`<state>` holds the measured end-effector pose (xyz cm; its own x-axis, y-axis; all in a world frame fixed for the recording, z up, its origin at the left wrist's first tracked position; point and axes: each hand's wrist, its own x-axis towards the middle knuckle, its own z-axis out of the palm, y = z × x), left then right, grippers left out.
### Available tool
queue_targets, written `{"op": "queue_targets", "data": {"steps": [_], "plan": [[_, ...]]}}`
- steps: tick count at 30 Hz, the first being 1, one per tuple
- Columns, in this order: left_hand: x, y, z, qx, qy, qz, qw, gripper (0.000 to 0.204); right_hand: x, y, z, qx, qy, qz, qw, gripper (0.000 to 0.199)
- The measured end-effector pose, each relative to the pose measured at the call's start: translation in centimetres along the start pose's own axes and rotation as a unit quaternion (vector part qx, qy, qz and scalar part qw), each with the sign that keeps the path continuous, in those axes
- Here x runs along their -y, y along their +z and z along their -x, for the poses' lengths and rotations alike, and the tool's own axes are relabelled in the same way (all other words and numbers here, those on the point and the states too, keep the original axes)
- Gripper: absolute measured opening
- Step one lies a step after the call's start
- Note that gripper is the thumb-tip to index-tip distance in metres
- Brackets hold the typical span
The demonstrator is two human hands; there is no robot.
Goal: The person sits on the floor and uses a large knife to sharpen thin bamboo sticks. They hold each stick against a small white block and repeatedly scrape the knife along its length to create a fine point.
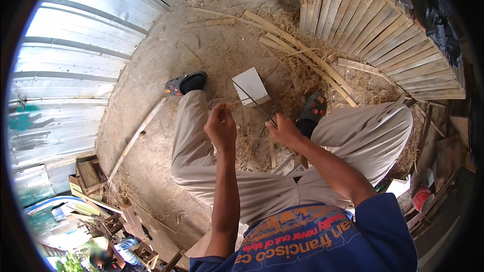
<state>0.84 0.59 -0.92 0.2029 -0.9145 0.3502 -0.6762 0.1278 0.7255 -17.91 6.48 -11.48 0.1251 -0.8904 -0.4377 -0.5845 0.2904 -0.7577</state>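
Note:
My right hand is closed around the near end of a thin dark rod, which may be a narrow blade. The rod slants up and to the left, across a whitish square block with small holes near its corners. That block rests on the ground between my shoes. To the left of the rod, my left hand is raised with its fingers pinched together. Whatever lies between those fingertips is too small to make out. Both hands are above the ground between my spread knees.
Long wooden strips lie on straw and dirt ahead. A stack of wooden slats stands at the far right, a corrugated metal wall at the left. One pale stick lies left of my leg. Another person is at the lower left.

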Motion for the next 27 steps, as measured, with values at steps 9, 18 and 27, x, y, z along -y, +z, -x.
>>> {"op": "queue_targets", "data": {"steps": [9, 18, 27], "plan": [[0.8, -0.7, 0.5, 0.028, 0.021, -0.025, 0.999, 0.009, 6.7, -0.7, 3.0, -0.009, -0.092, -0.114, 0.989, 0.053], [1.7, -0.1, 1.0, 0.004, 0.055, -0.005, 0.998, 0.009, 5.2, -0.8, 2.6, 0.017, -0.089, -0.078, 0.993, 0.053], [1.8, 0.0, 0.4, 0.003, 0.018, 0.003, 1.000, 0.006, 1.3, -0.7, 2.2, 0.023, -0.072, -0.081, 0.994, 0.051]]}}
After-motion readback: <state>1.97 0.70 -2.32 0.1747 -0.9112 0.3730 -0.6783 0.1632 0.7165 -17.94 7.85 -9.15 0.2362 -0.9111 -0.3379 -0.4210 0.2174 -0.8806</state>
